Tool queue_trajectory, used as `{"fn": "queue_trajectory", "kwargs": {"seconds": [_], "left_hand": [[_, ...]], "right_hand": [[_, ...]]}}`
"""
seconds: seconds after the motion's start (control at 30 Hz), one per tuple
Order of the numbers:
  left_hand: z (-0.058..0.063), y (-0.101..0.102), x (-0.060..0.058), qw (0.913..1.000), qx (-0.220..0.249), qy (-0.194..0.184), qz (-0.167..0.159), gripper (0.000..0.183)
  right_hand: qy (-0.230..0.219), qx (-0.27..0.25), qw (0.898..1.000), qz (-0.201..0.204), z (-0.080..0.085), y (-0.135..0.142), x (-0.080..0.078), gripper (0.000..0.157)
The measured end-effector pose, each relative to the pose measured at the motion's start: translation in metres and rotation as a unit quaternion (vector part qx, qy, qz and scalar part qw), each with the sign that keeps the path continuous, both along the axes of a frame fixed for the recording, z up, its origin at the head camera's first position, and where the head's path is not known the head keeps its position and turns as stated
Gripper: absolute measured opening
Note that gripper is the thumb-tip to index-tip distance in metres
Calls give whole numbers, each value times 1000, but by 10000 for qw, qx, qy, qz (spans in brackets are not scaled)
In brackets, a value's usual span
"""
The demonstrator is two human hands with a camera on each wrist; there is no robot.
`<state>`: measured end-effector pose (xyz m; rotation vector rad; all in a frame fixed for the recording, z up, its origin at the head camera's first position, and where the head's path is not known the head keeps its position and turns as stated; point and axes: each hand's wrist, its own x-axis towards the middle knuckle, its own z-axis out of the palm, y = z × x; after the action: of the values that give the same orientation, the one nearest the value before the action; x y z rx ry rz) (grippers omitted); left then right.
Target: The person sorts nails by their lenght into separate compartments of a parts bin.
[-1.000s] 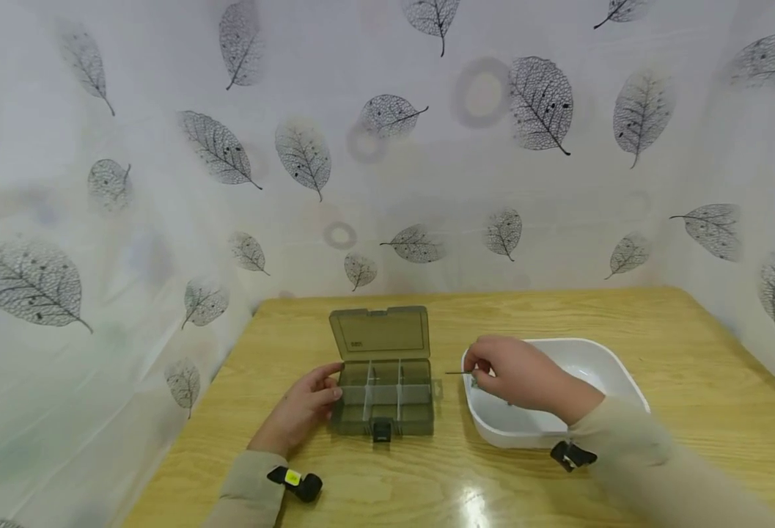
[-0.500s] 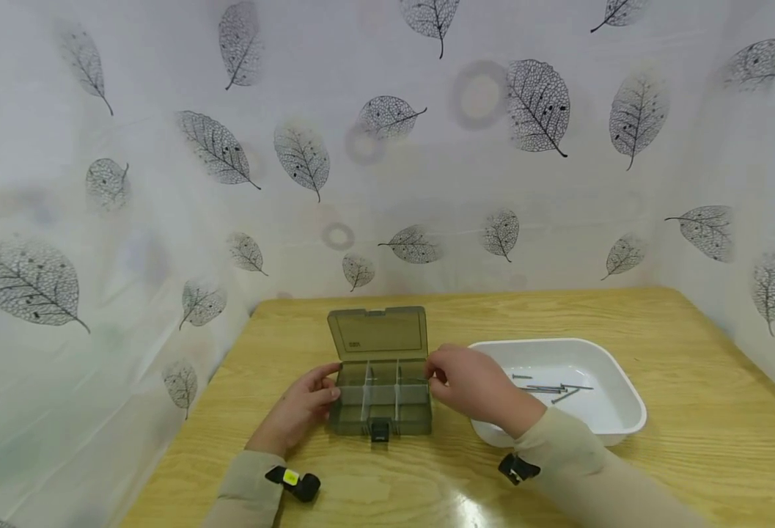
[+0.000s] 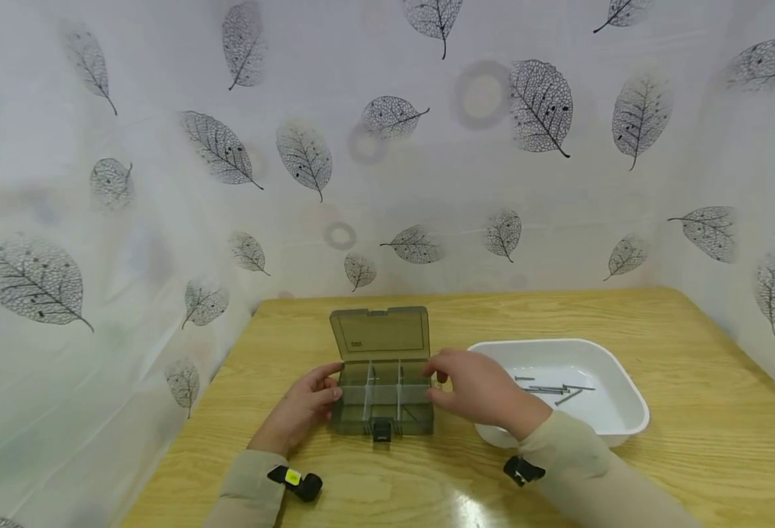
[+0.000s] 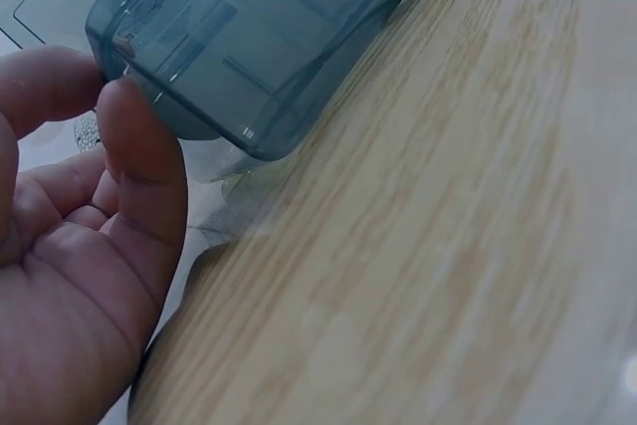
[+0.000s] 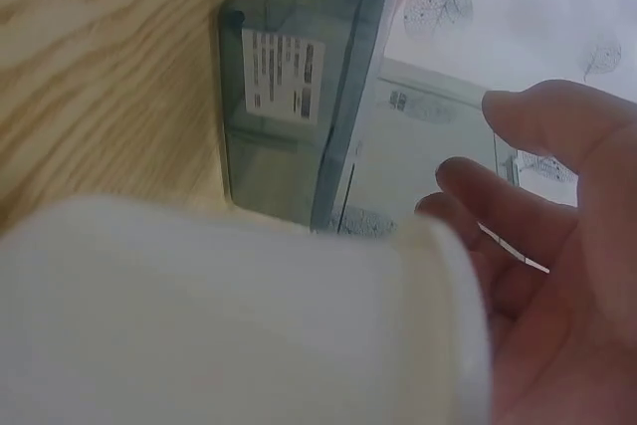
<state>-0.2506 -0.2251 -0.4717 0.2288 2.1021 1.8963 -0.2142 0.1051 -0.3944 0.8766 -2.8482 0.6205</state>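
Note:
A smoky clear compartment box (image 3: 383,396) stands on the table with its lid (image 3: 380,334) raised. My left hand (image 3: 301,411) holds the box's left side, thumb and index finger at its corner in the left wrist view. My right hand (image 3: 476,385) is at the box's right side, thumb and fingers apart with nothing between them, as the right wrist view shows. A thin dark nail-like piece (image 3: 410,414) lies in the front right compartment. Small thin pieces also show in the back compartments. Part of the box's right edge is hidden behind my right fingers.
A white tray (image 3: 625,392) stands right of the box, partly under my right forearm. Several thin headed metal pieces, like nails or screws (image 3: 568,397), lie in it. The wooden table (image 3: 374,484) meets a leaf-patterned curtain (image 3: 440,191) at the back and sides.
My right hand has moved left from the tray to the box with a thin metal piece and let it go. A thin piece now shows in the front right compartment. My left hand stays put.

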Motion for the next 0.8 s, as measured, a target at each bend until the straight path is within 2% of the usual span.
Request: {"fn": "queue_trajectory", "kwargs": {"seconds": [0.33,0.67,0.8], "left_hand": [[-2,-1,0,10000,21,-53,31,59],[-2,0,-1,10000,2,-34,-31,60],[-2,0,-1,10000,-9,-2,-29,60]], "right_hand": [[-2,68,9999,-116,5,26,-1,29],[-83,132,9998,-99,3,64,-4,29],[-311,159,9991,-233,2,83,-7,33]]}}
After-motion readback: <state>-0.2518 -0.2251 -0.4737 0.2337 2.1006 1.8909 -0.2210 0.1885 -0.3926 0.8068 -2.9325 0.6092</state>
